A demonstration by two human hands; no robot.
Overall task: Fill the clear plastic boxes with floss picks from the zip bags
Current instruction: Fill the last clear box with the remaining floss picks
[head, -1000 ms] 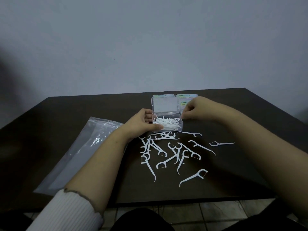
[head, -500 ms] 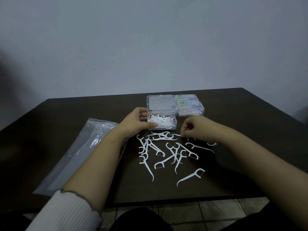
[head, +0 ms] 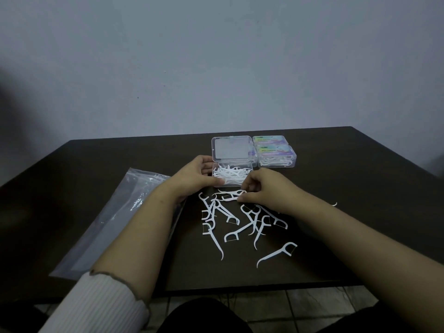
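Note:
A clear plastic box (head: 248, 182) stands open on the dark table (head: 360, 188), lid raised, with white floss picks piled inside. My left hand (head: 195, 177) grips the box's left side, thumb at its front edge. Just in front of the box my right hand (head: 265, 191) pinches floss picks (head: 229, 196) at the top of the loose scatter. Several more loose floss picks (head: 249, 224) lie spread below it. A flat zip bag (head: 115, 219) lies at the left, partly under my left forearm.
Two closed boxes (head: 276, 155) with coloured labels, filled with picks, sit to the right of the open box. A lone pick (head: 276, 254) lies nearest the table's front edge. Tiled floor shows below that edge.
My right hand came from the open box's right side down to the loose picks and moved left along them, now pinching some. My left hand has stayed on the box.

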